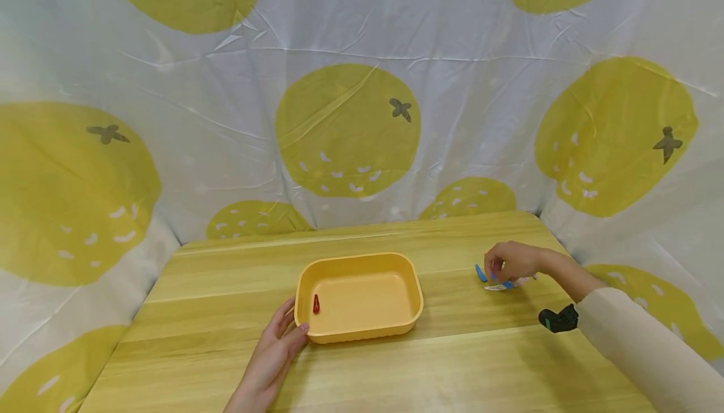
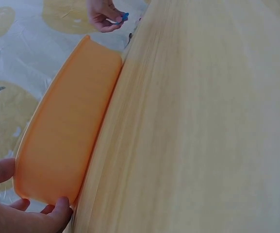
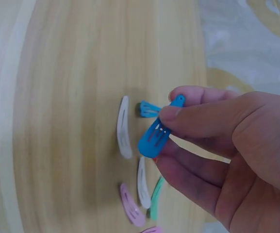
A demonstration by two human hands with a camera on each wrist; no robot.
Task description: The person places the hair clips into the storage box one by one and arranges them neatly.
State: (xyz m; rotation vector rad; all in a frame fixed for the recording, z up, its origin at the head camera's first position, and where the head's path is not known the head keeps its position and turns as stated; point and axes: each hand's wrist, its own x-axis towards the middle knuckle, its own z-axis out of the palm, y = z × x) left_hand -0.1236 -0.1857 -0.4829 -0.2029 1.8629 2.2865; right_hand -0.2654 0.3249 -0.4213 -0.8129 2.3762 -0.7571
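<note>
My left hand (image 1: 270,356) grips the near left corner of a yellow plastic tray (image 1: 362,334), thumb at the rim and fingers along the outer side. A red snap hair clip (image 1: 316,304) lies inside the tray near its left wall. Off to the right, my right hand (image 1: 515,260) pinches a blue snap hair clip (image 3: 153,141) between thumb and fingers, above the table. Below it lie another blue clip (image 3: 150,109), a white clip (image 3: 123,133), a second white clip (image 3: 142,187), a green clip (image 3: 156,200) and a pink clip (image 3: 131,206).
Everything stands on a wood-grain table (image 1: 226,293). A pale curtain (image 1: 469,111) printed with big yellow fruit hangs behind the table and at both sides. A small black device (image 1: 559,319) shows beside the right sleeve.
</note>
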